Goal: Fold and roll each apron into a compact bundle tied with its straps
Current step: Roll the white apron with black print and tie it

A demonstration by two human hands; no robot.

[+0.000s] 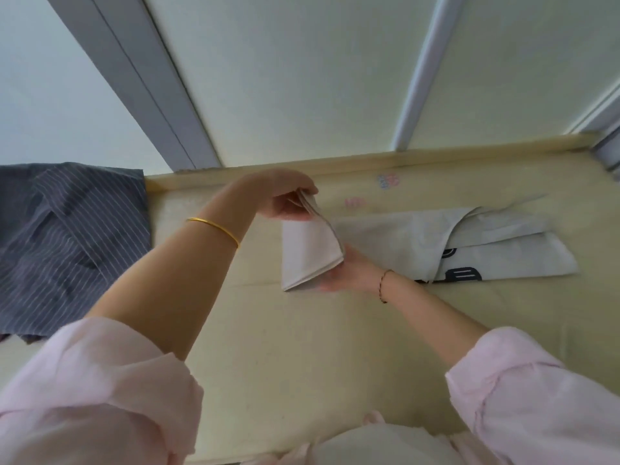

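Observation:
A pale grey apron, folded into a long strip, lies across the cream table. Its left end is lifted and turned over into a flap. My left hand pinches the flap's upper corner above the table. My right hand grips the flap's lower right edge from beneath. Black printed marks show on the strip's near edge at the right. A thin strap runs across the strip near those marks.
A dark grey cloth with fine pale stripes lies heaped at the table's left end. A raised lip runs along the table's far edge, under a pale wall with grey frames. Faint pink and blue marks sit near that lip.

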